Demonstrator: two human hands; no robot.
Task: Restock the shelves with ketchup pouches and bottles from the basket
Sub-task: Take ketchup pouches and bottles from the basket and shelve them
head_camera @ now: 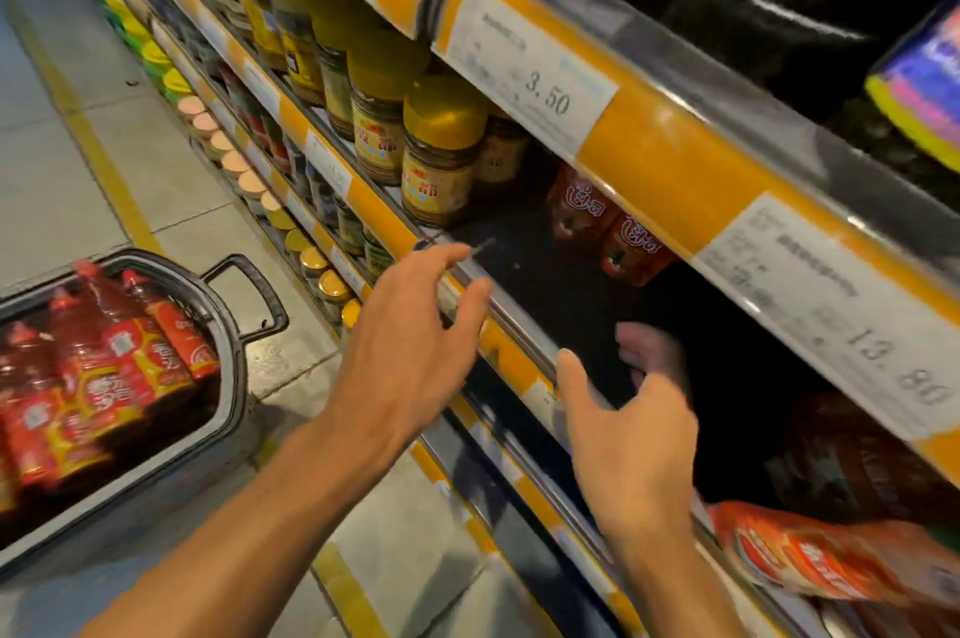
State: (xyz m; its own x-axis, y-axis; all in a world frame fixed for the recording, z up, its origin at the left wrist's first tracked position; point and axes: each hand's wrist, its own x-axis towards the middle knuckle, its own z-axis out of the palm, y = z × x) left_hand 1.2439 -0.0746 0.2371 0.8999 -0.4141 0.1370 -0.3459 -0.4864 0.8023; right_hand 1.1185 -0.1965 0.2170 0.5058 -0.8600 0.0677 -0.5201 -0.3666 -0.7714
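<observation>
Ketchup bottles (98, 367) in basket (228, 325), eight o'clock: we judge them heavy, slippery; take by the waist. Left hand (410, 351) and right hand (634, 440): each grip spread, empty.

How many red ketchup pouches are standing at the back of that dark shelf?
2, side by side under the 3.50 price tag: one red pouch beside the gold-lidded jars, another to its right. The shelf edge above may hide more.

Floor (171, 180): pale grey tiles with a yellow line running near to far, left. Shelving unit, right: orange edge strips (670, 169), white price labels (530, 70), yellow-lidded jars (441, 154) far; dim interior.
</observation>
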